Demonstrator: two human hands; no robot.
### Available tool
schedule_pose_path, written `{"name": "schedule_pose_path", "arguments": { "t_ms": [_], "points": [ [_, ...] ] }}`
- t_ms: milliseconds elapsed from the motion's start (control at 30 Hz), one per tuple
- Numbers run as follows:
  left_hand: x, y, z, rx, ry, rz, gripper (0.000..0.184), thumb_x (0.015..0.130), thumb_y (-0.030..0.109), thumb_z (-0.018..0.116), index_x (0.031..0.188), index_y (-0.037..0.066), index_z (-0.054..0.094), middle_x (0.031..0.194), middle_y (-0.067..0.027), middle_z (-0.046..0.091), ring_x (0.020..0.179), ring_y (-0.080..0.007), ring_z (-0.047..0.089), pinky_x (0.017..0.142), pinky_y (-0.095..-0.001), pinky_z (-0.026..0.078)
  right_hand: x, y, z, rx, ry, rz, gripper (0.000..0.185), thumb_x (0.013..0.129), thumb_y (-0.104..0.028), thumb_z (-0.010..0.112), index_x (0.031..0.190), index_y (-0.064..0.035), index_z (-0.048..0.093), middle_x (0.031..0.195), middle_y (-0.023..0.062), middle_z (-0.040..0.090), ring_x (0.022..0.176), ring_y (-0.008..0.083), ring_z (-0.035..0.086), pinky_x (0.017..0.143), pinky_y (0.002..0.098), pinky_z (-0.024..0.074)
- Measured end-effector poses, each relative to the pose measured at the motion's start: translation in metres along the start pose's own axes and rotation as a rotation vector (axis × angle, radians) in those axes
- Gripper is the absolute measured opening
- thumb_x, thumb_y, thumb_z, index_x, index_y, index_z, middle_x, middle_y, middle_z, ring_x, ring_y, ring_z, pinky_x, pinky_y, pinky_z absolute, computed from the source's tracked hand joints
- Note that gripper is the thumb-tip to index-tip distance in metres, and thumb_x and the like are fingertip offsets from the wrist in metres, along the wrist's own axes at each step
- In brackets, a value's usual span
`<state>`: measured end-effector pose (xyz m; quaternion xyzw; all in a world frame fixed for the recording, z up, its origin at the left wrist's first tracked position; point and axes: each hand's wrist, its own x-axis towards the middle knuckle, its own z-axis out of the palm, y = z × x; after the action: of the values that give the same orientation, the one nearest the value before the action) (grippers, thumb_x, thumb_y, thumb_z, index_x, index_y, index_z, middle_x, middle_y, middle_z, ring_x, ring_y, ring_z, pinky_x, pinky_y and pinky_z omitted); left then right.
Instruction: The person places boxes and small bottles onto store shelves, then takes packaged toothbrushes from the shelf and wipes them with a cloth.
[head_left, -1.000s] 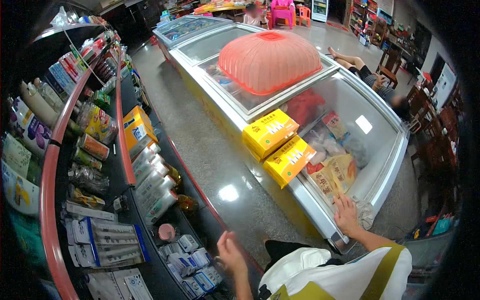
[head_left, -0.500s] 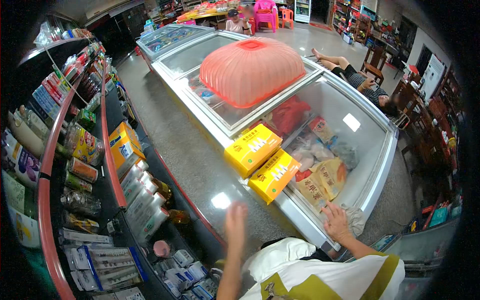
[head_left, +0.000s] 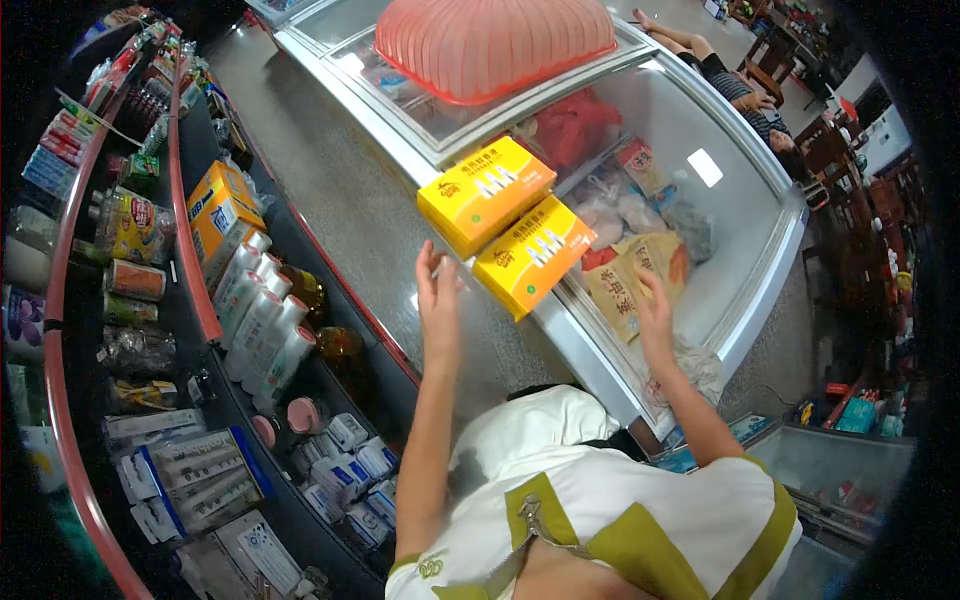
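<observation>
Compared with half a second ago, the left hand (head_left: 438, 300) and the right hand (head_left: 656, 318) are both nearer to the back yellow carton (head_left: 487, 192) and the front yellow carton (head_left: 533, 256), and the right hand is up off the edge of the white chest freezer (head_left: 590, 362). From the head camera, the two cartons lie side by side on the freezer's rim, next to the aisle floor (head_left: 330, 170), with dark writing and white shapes on top. The left hand is just beside the front carton, fingers a bit bent and spread, with nothing in its grip; I cannot tell if a fingertip touches the box. The right hand is open too, fingers stretched out, and it covers part of the view of a tan food bag (head_left: 612, 290) inside the freezer; I cannot tell if it touches the glass. A red bag (head_left: 575, 128) is farther back inside. A crinkly clear bag (head_left: 700, 370) is at the near corner, and a big pink food cover (head_left: 495, 45) sits on the far part of the freezer. On the left, a black shelf holds white wrapped rolls (head_left: 268, 345) and small white-and-blue boxes (head_left: 350, 475).
</observation>
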<state>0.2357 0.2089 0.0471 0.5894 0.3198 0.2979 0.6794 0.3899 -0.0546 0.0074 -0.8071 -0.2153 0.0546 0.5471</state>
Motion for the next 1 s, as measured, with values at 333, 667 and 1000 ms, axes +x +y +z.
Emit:
{"name": "schedule_pose_path", "arguments": {
  "t_ms": [333,667,1000],
  "points": [
    [0.02,-0.006,0.01,-0.055,-0.032,-0.048,0.075,0.095,0.049,0.047,0.148,0.002,0.023,0.145,-0.0182,0.036,0.126,-0.0283,0.046,0.1,-0.0402,0.039,0.126,-0.028,0.1,0.387,-0.16,0.082,0.065,0.092,-0.044,0.056,0.137,0.001,0.04,0.134,0.0164,0.047,0.12,0.0229,0.049,0.101,0.0317,0.0365],
    [0.014,-0.01,0.017,-0.097,-0.061,-0.044,0.076,0.095,0.049,0.049,0.149,0.003,0.022,0.138,-0.016,0.047,0.124,-0.0261,0.049,0.1,-0.0422,0.039,0.179,-0.02,0.133,0.157,-0.208,-0.139,0.069,0.088,-0.051,0.057,0.133,-0.0006,0.045,0.118,0.0188,0.059,0.111,0.0285,0.055,0.095,0.0354,0.0414],
    [0.005,-0.01,0.022,-0.099,-0.032,-0.001,0.07,0.097,0.032,0.053,0.147,-0.002,0.018,0.143,-0.0175,0.038,0.127,-0.0248,0.042,0.102,-0.0339,0.035,0.143,-0.05,0.119,0.201,-0.222,-0.179,0.045,0.089,-0.033,0.064,0.119,-0.002,0.051,0.109,0.0124,0.061,0.103,0.0211,0.057,0.09,0.033,0.0442]
  ]
}}
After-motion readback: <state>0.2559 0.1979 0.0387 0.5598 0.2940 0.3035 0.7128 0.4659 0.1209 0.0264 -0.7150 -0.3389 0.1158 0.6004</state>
